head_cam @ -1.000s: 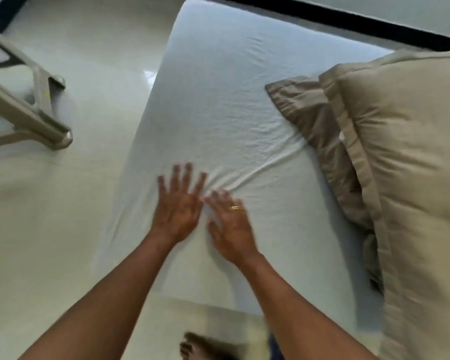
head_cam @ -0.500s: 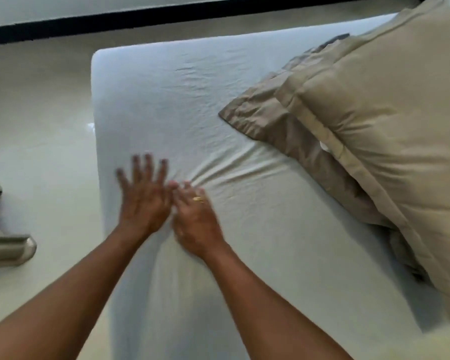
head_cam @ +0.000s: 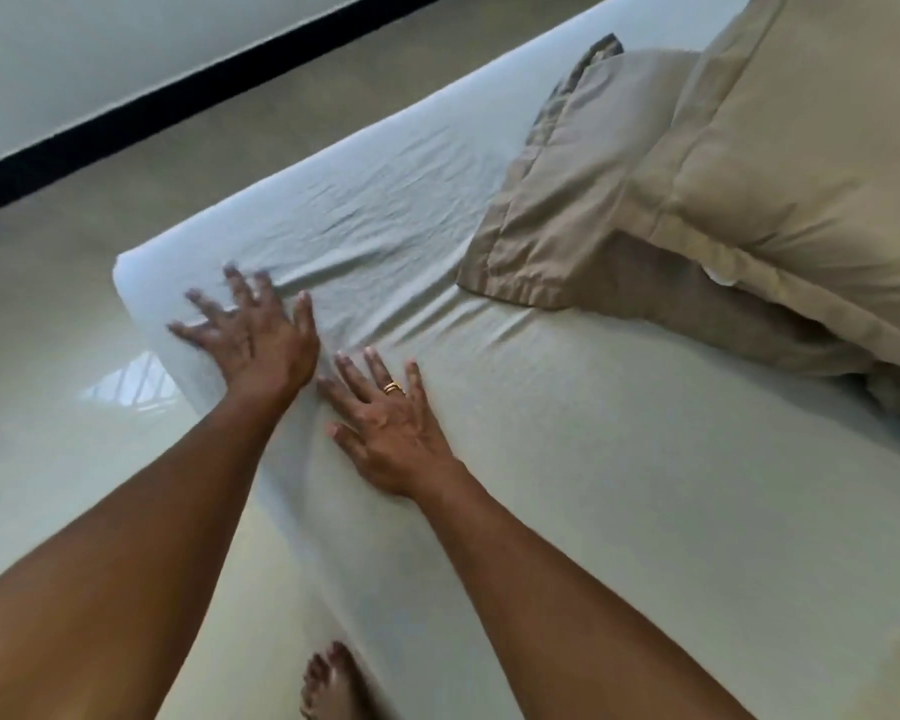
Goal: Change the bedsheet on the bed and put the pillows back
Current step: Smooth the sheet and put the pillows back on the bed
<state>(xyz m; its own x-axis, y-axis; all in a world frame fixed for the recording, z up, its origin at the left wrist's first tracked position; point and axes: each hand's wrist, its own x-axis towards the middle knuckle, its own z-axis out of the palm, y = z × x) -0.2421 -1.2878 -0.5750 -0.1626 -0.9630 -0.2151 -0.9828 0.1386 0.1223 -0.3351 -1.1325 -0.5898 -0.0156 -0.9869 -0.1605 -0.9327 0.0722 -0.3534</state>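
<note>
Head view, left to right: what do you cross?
Floor → left hand → right hand → lower beige pillow → upper beige pillow. The bedsheet runs under hands and pillows, so it has no slot in the order.

We are pressing our left hand (head_cam: 253,337) flat on the white bedsheet (head_cam: 619,485), fingers spread, right at the corner of the bed (head_cam: 141,283) toward ten o'clock; its fingertips are blurring. Our right hand (head_cam: 385,423) is lying flat just beside it, at its four o'clock, wearing a gold ring (head_cam: 393,388). Creases (head_cam: 344,236) are fanning out from the left hand toward one o'clock. At two o'clock the larger pillow (head_cam: 801,174) is overlapping the smaller pillow (head_cam: 567,210), both beige. A bare foot (head_cam: 328,683) is showing at six o'clock on the pale floor (head_cam: 74,407), and a black skirting strip (head_cam: 178,90) is running along the wall (head_cam: 100,44) at eleven o'clock.
</note>
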